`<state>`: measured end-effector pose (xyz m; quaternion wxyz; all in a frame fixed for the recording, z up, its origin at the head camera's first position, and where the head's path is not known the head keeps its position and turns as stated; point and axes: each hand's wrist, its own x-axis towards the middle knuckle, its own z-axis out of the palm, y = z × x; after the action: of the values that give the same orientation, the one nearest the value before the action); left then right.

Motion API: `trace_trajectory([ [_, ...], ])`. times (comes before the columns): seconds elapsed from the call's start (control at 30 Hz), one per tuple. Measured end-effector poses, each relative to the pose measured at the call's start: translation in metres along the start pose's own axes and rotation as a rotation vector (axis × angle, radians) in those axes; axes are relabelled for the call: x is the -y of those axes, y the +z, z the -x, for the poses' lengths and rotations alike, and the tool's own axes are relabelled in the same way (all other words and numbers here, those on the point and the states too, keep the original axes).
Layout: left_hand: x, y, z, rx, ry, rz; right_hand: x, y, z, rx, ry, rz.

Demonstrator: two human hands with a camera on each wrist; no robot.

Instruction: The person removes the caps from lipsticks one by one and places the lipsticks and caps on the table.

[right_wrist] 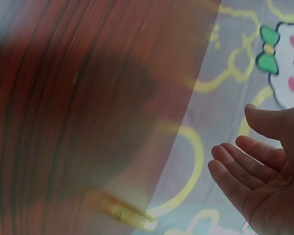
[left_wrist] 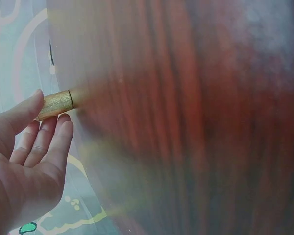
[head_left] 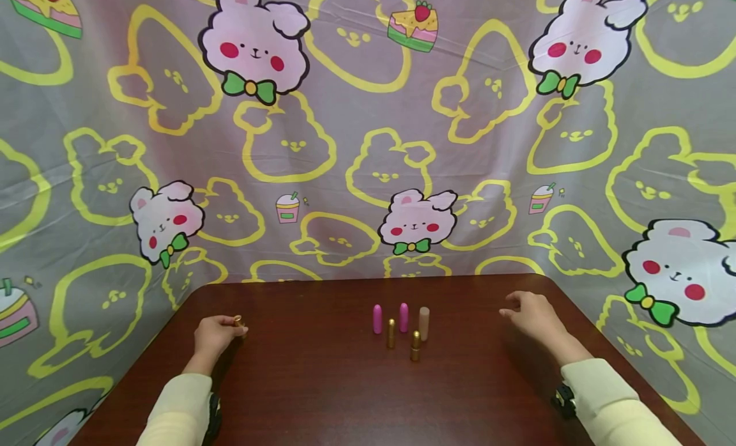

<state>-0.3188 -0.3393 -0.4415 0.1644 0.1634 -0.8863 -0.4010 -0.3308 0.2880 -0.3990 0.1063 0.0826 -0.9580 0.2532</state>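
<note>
My left hand point(head_left: 214, 339) is at the left of the table, pinching a small gold lipstick tube point(left_wrist: 57, 104) between thumb and fingers. In the left wrist view the tube lies nearly level, with a dark ring near its far end. At the right side my right hand point(head_left: 535, 315) hovers with loosely bent fingers, holding nothing. Between the hands stand two pink lipstick tubes point(head_left: 377, 319), a slim gold tube point(head_left: 391, 334), a gold lipstick point(head_left: 415, 347) with a rounded top, and a beige tube point(head_left: 424, 324).
The dark red-brown wooden table point(head_left: 322, 395) reaches back to a patterned cloth point(head_left: 356, 114) with cartoon rabbits, which also hangs at both sides. A blurred gold shape point(right_wrist: 127, 215) shows low in the right wrist view; its kind cannot be told.
</note>
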Motion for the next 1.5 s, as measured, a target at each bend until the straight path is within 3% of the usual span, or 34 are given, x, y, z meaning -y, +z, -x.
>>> trace_trajectory([
  [0.3, 0.000, 0.000, 0.001, 0.006, 0.004, -0.003, 0.043, 0.022, -0.003, 0.024, -0.074, -0.088],
  [0.73, 0.000, 0.000, 0.004, 0.000, -0.025, 0.004, 0.087, 0.051, -0.009, 0.054, -0.153, -0.117],
  [1.03, 0.001, 0.000, 0.003, -0.004, -0.013, -0.016, 0.101, 0.067, -0.015, 0.069, -0.162, -0.147],
  [1.5, -0.003, 0.001, 0.003, -0.008, -0.009, -0.022, 0.103, 0.083, -0.024, 0.045, -0.197, -0.152],
])
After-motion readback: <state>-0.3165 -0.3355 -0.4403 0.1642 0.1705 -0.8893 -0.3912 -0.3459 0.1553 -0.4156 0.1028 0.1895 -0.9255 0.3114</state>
